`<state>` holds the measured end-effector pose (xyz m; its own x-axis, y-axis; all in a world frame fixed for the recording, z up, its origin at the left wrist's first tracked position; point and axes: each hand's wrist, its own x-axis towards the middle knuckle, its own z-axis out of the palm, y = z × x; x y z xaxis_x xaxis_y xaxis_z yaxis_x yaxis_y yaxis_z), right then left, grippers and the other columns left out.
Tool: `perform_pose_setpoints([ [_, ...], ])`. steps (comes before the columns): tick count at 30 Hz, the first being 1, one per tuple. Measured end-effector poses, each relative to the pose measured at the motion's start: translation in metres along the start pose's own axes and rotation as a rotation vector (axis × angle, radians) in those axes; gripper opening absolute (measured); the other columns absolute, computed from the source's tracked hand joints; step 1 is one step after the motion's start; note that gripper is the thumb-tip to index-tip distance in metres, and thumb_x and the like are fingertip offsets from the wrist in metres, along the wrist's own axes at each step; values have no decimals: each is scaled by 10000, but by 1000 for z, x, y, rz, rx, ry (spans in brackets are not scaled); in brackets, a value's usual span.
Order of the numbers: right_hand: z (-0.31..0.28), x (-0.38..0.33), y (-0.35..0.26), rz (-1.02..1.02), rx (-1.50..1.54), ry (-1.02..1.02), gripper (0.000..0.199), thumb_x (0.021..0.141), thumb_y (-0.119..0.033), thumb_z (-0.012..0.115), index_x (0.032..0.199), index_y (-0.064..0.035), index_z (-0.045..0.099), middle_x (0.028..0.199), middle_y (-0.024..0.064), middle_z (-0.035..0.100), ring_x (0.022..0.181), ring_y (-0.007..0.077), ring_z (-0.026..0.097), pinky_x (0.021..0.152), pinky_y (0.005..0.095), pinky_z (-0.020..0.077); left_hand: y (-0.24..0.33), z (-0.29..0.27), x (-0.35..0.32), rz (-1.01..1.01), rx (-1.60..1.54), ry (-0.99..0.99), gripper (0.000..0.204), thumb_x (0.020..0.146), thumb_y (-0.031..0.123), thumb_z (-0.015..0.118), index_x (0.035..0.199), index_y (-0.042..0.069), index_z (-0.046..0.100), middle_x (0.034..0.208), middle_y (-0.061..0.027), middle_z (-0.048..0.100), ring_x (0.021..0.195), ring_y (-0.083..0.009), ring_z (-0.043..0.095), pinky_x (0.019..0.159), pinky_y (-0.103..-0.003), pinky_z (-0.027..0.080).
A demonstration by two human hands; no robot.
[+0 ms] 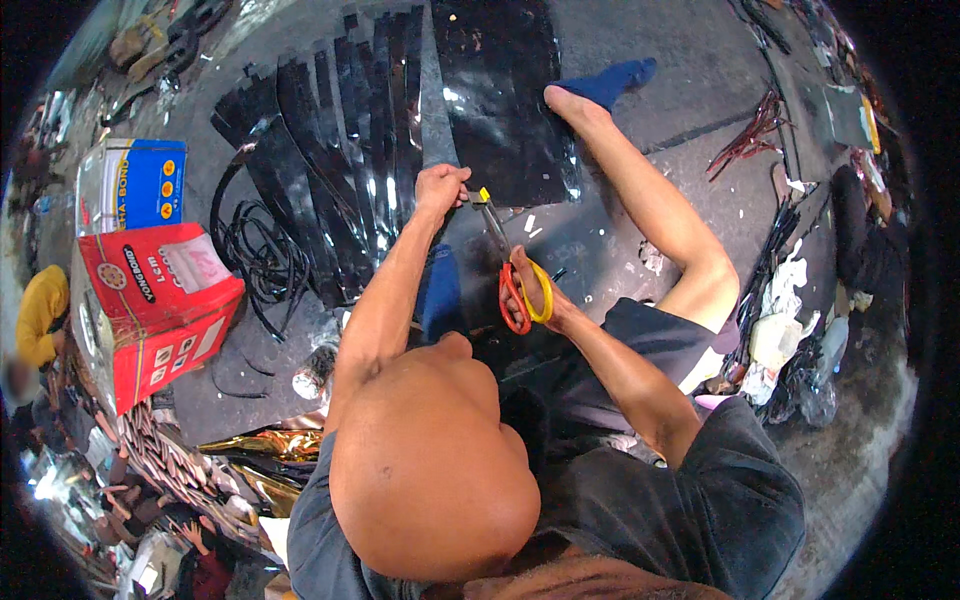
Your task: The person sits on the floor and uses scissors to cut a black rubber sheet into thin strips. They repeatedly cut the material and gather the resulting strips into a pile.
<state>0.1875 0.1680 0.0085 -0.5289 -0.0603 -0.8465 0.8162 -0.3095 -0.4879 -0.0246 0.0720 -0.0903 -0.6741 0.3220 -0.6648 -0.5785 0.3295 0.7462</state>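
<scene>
In my right hand point(535, 290) is a pair of scissors point(497, 228) with one red and one yellow handle loop, its blades pointing up and left. The blade tips lie beside a small yellow piece point(484, 195). My left hand point(440, 188) is closed in a pinch just left of the tips; what its fingers hold is too small to make out. A wide glossy black sheet point(505, 110) lies on the floor beyond both hands. Left of it are several long black strips point(345, 150), spread side by side. My foot in a blue sock point(610, 85) rests by the sheet's right edge.
On the left stand a red carton point(165, 300) and a blue-and-white box point(145, 185). Coiled black strips point(260, 245) lie beside them. Dark red strips point(752, 138) and crumpled white plastic point(780, 310) are at the right. A person in yellow point(42, 315) is at the far left.
</scene>
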Motion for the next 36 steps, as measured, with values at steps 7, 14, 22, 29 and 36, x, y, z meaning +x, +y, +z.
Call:
perform_pose_setpoints([
  [7, 0, 0, 3, -7, -67, 75, 827, 822, -829, 372, 716, -25, 537, 548, 60, 494, 435, 188, 525, 417, 333, 449, -3, 0, -2, -2, -63, -8, 182, 872, 202, 706, 793, 45, 657, 672, -23, 616, 555, -109, 577, 477, -239, 458],
  [14, 2, 3, 5, -52, -77, 131, 792, 886, -766, 331, 734, -21, 551, 533, 44, 490, 415, 169, 518, 403, 316, 447, -18, 11, -36, -90, -55, -19, 257, 881, 282, 712, 835, 50, 613, 692, -46, 629, 553, -120, 598, 466, -243, 454],
  [22, 15, 2, 9, -51, 58, 105, 776, 860, -760, 435, 696, -6, 515, 514, 75, 472, 399, 209, 510, 384, 346, 432, -30, 16, -47, -106, -173, -32, 214, 859, 233, 735, 814, 54, 626, 713, -58, 661, 572, -139, 634, 476, -252, 463],
  [29, 18, 13, 13, -55, 60, 144, 799, 834, -792, 434, 707, -9, 533, 521, 79, 487, 406, 206, 515, 397, 353, 441, -34, 16, -46, -105, -209, -57, 170, 831, 186, 742, 802, 65, 626, 702, -58, 663, 576, -145, 641, 498, -254, 485],
  [36, 12, 13, 18, -56, 46, 148, 827, 825, -814, 407, 708, -8, 556, 533, 70, 500, 431, 196, 536, 421, 329, 449, -29, 17, -56, -134, -117, 42, 177, 861, 211, 704, 824, 61, 618, 695, -47, 651, 559, -139, 625, 467, -267, 472],
])
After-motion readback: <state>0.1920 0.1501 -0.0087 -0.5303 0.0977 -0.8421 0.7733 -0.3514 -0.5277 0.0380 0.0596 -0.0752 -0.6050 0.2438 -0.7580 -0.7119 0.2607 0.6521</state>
